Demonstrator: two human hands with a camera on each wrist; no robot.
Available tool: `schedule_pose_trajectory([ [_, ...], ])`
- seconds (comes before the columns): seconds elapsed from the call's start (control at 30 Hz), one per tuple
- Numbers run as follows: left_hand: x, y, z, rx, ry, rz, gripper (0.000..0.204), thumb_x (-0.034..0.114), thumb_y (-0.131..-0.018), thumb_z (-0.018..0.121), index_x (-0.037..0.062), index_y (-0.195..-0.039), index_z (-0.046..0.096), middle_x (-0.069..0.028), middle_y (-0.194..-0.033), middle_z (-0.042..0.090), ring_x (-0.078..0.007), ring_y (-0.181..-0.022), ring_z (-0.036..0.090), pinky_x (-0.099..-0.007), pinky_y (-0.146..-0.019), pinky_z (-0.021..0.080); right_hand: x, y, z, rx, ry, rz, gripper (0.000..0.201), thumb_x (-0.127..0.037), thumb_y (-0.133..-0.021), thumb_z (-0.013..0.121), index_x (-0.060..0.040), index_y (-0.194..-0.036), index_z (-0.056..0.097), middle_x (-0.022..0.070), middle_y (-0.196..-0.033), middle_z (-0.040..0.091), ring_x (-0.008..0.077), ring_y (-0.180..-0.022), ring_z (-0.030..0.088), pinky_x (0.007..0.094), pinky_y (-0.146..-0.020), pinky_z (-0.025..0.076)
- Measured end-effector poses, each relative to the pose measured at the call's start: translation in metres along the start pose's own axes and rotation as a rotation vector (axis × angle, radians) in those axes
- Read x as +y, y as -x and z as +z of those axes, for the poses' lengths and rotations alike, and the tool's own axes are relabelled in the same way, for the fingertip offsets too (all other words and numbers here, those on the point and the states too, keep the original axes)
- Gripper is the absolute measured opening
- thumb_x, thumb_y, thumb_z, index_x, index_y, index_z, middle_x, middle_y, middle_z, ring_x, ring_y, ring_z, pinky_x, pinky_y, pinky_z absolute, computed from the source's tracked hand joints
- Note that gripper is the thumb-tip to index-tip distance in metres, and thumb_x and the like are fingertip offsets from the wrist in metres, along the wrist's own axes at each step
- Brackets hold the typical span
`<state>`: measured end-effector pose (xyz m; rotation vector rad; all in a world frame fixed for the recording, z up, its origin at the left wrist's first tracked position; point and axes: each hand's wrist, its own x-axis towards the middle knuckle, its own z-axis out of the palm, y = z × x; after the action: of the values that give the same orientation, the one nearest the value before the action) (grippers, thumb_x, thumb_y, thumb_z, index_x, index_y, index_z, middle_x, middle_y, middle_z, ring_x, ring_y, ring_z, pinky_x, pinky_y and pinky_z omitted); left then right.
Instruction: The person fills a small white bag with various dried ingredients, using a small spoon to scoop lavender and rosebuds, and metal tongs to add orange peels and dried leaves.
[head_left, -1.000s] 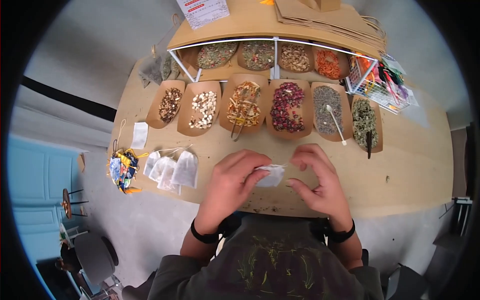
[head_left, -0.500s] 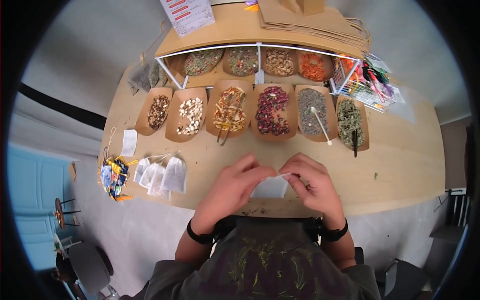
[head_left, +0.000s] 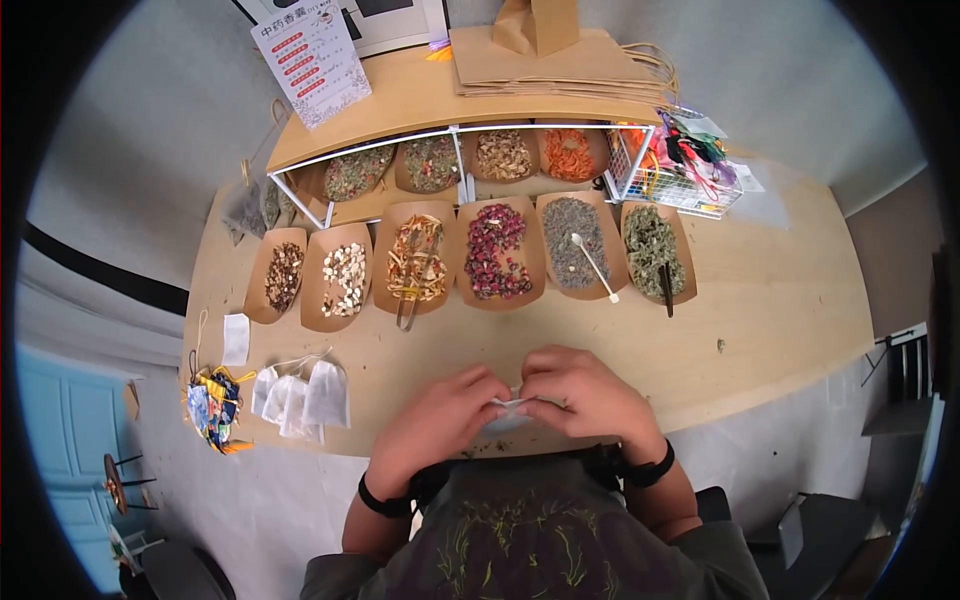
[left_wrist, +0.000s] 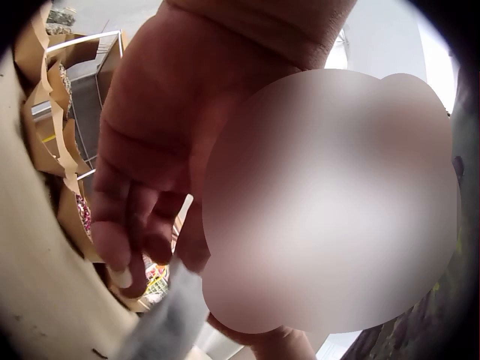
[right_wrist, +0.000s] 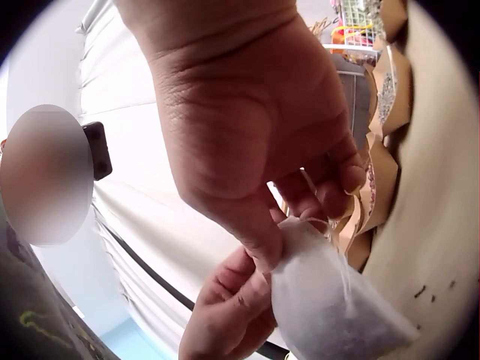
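Observation:
Both hands pinch the top edge of a small white mesh bag (right_wrist: 322, 300) at the table's front edge. In the head view the left hand (head_left: 440, 420) holds its left side and the right hand (head_left: 585, 395) its right side, thumbs and fingertips nearly meeting. The right wrist view shows a thin string hanging down the bag's face beside the right hand (right_wrist: 262, 135). In the left wrist view the bag (left_wrist: 169, 322) is blurred below the left hand (left_wrist: 157, 120). What the bag contains cannot be made out.
Paper trays of dried flowers and herbs (head_left: 500, 300) stand in a row beyond the hands. More trays sit under a wooden shelf (head_left: 400, 95). White bags (head_left: 327, 395) and colourful pouches (head_left: 212, 405) lie at left. A wire basket (head_left: 690, 195) stands back right.
The right hand, apart from the bag a second ago, has come to pinch its edge beside the left hand. The head view has shifted, with the trays now lower and further left.

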<state>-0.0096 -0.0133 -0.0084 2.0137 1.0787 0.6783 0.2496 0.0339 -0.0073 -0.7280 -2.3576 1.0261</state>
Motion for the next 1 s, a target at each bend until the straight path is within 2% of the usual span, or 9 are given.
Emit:
schedule_pose_trajectory([
  [0.1,-0.003,0.003,0.002,-0.212,-0.072,-0.014,0.018,0.014,-0.098,0.079,0.007,-0.111,0.068,-0.0108,-0.11,0.066,-0.0385,-0.102,0.07,-0.0487,-0.083,0.056,-0.008,-0.001,-0.014,-0.025,-0.053,-0.064,0.013,-0.013,-0.09,0.086,-0.004,-0.092,0.077,0.0097,-0.095,0.067,0.0354,-0.092,0.068,0.0455,-0.079,0.054],
  [0.23,0.01,0.001,-0.01,-0.203,-0.018,0.136,0.025,0.019,-0.095,0.086,0.0051,-0.107,0.07,-0.0098,-0.105,0.065,-0.0347,-0.095,0.069,-0.0438,-0.08,0.056,0.005,0.0,-0.021,-0.103,-0.098,-0.066,0.011,-0.015,-0.094,0.083,-0.0051,-0.094,0.078,0.0104,-0.094,0.067,0.035,-0.091,0.067,0.0465,-0.08,0.053],
  [0.4,0.019,-0.007,-0.012,-0.112,0.363,0.366,0.024,0.019,-0.093,0.089,0.005,-0.098,0.07,-0.0088,-0.104,0.066,-0.0353,-0.093,0.068,-0.0433,-0.084,0.054,0.021,0.002,-0.014,-0.157,-0.427,-0.111,0.017,-0.007,-0.091,0.088,-0.0065,-0.108,0.086,0.0099,-0.104,0.072,0.0278,-0.094,0.07,0.0405,-0.08,0.054],
  [0.53,0.005,-0.005,-0.011,-0.187,0.333,0.293,0.022,0.017,-0.094,0.088,0.005,-0.1,0.071,-0.0092,-0.1,0.066,-0.035,-0.09,0.066,-0.0436,-0.081,0.053,0.017,0.004,-0.015,-0.12,-0.353,-0.13,0.013,-0.004,-0.09,0.088,-0.0048,-0.102,0.086,0.0089,-0.102,0.071,0.0268,-0.092,0.069,0.0394,-0.079,0.055],
  [0.63,0.002,-0.007,-0.009,-0.168,0.112,0.215,0.02,0.015,-0.094,0.087,0.0052,-0.104,0.072,-0.0095,-0.097,0.066,-0.0345,-0.088,0.066,-0.0447,-0.078,0.053,0.012,0.012,-0.011,-0.092,-0.368,-0.028,0.026,-0.006,-0.087,0.09,-0.0016,-0.112,0.083,0.011,-0.113,0.07,0.0256,-0.101,0.067,0.0397,-0.089,0.054],
  [0.7,0.007,-0.011,-0.008,0.014,0.069,0.256,0.02,0.015,-0.092,0.087,0.0052,-0.104,0.073,-0.0095,-0.097,0.066,-0.0336,-0.087,0.066,-0.0452,-0.075,0.052,0.007,0.008,0.0,0.246,-0.405,-0.007,0.053,-0.012,-0.088,0.091,-0.0003,-0.136,0.071,0.0134,-0.131,0.064,0.0281,-0.116,0.063,0.0417,-0.101,0.053],
  [0.73,0.011,-0.014,-0.007,0.014,0.073,0.26,0.02,0.015,-0.092,0.087,0.0052,-0.104,0.073,-0.0095,-0.097,0.066,-0.0336,-0.087,0.066,-0.0452,-0.075,0.052,0.014,0.005,0.001,0.191,-0.351,-0.008,0.096,-0.018,-0.083,0.097,0.0005,-0.162,0.047,0.0166,-0.146,0.058,0.0324,-0.133,0.058,0.0468,-0.112,0.05],
  [0.87,0.029,-0.026,0.003,0.214,-0.048,0.299,0.019,0.014,-0.089,0.088,0.0059,-0.1,0.075,-0.0086,-0.097,0.066,-0.0314,-0.085,0.066,-0.0449,-0.073,0.053,0.006,0.001,0.027,0.21,-0.217,0.093,0.125,-0.024,-0.078,0.098,-0.0022,-0.174,0.021,0.0197,-0.155,0.057,0.0416,-0.146,0.055,0.0517,-0.12,0.046],
  [1.0,0.036,-0.036,0.011,0.346,-0.182,0.339,0.019,0.013,-0.086,0.089,0.0066,-0.098,0.075,-0.0082,-0.095,0.067,-0.0308,-0.083,0.067,-0.0448,-0.072,0.054,0.008,-0.001,0.04,0.253,-0.166,0.144,0.111,-0.018,-0.08,0.094,-0.0025,-0.17,0.032,0.0221,-0.15,0.062,0.0465,-0.138,0.061,0.0519,-0.116,0.049],
])
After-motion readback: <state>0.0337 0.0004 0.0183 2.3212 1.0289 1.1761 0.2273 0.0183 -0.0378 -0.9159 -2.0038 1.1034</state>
